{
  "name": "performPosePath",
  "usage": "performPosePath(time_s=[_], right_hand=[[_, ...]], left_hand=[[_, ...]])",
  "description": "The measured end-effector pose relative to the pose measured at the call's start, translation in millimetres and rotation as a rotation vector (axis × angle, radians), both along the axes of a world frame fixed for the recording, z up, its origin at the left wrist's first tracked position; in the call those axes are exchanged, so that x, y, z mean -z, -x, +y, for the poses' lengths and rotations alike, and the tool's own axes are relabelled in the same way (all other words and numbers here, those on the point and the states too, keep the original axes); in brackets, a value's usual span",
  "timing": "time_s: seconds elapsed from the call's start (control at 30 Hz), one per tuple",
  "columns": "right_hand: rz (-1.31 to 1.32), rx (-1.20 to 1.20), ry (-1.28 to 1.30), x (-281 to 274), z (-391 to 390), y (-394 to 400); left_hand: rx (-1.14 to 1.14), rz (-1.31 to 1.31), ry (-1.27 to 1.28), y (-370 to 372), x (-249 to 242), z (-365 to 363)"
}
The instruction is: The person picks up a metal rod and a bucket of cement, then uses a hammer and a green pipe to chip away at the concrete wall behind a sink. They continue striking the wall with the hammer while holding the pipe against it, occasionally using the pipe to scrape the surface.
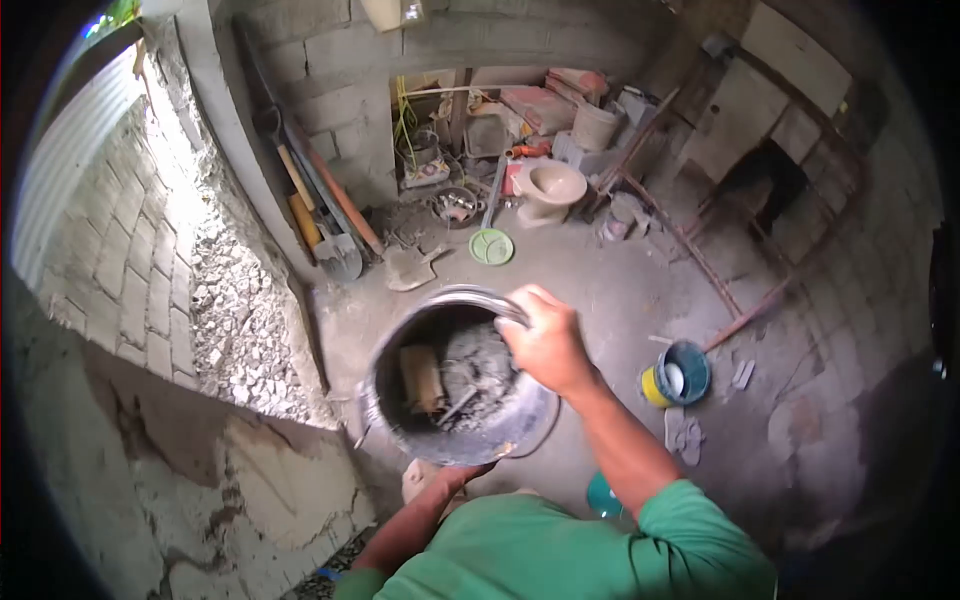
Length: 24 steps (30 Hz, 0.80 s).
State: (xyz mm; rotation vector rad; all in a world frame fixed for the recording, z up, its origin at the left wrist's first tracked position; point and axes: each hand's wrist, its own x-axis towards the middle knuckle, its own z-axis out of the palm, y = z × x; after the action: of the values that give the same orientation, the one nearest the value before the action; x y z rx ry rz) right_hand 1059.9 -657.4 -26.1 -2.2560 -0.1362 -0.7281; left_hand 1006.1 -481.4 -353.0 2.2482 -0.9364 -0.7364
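Note:
A black bucket (535, 425) is held up in front of me, tilted so that its inside faces me. Grey rubble (485, 365) lies in it, along with a tan block-like piece (422, 378) and a thin stick-like piece (458, 405). My right hand (545, 340) is closed around the bucket's rim at the upper right. Under the near side, my left hand (468, 474) supports the bucket from below; its fingers are mostly hidden by the bucket.
Shovels (342, 257) lean by the left wall, near a gravel strip (240, 320). Ahead stand a toilet bowl (550, 190), a green strainer-like disc (491, 246) and a pan (455, 206). A metal frame (690, 250) and a blue-and-yellow bucket (690, 365) are at right.

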Motion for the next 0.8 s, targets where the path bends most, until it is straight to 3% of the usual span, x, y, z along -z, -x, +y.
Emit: performPosePath(time_s=[0.07,0.13,0.2,0.27,0.33,0.4,0.47,0.53,0.57,0.6,0.67,0.77,0.8], right_hand=[[0.032,0.187,0.053,4,-46,-24],[0.111,0.364,-0.007,14,-103,-44],[0.123,0.55,-0.024,22,-154,-59],[0.1,0.568,-0.007,56,-218,-75],[0.243,0.768,0.2,93,-270,-87],[0.296,0.807,0.209,140,-325,-110],[0.322,0.831,0.216,183,-386,-145],[0.557,0.909,0.219,230,-425,-158],[0.569,0.909,0.205,254,-441,-164],[0.678,0.94,0.21,275,-459,-178],[0.794,0.963,0.232,295,-492,-209],[0.904,1.034,0.213,305,-525,-254],[0.907,1.038,0.217,308,-539,-271]], left_hand=[[0.028,-0.043,-0.021,-43,18,-14],[0.003,-0.135,-0.318,-94,20,0],[-0.123,-0.128,-0.228,-141,30,18],[-0.115,-0.199,-0.25,-190,16,21],[-0.122,-0.265,-0.215,-230,18,23],[-0.135,-0.203,-0.414,-275,30,15],[-0.239,-0.309,-0.463,-310,17,9],[-0.233,-0.419,-0.493,-333,20,16],[-0.278,-0.293,-0.631,-341,16,9],[-0.274,-0.297,-0.638,-354,8,1],[-0.316,-0.039,-0.731,-373,-15,-18],[-0.237,0.178,-0.588,-385,60,12],[-0.533,0.482,-0.553,-400,15,-26]])
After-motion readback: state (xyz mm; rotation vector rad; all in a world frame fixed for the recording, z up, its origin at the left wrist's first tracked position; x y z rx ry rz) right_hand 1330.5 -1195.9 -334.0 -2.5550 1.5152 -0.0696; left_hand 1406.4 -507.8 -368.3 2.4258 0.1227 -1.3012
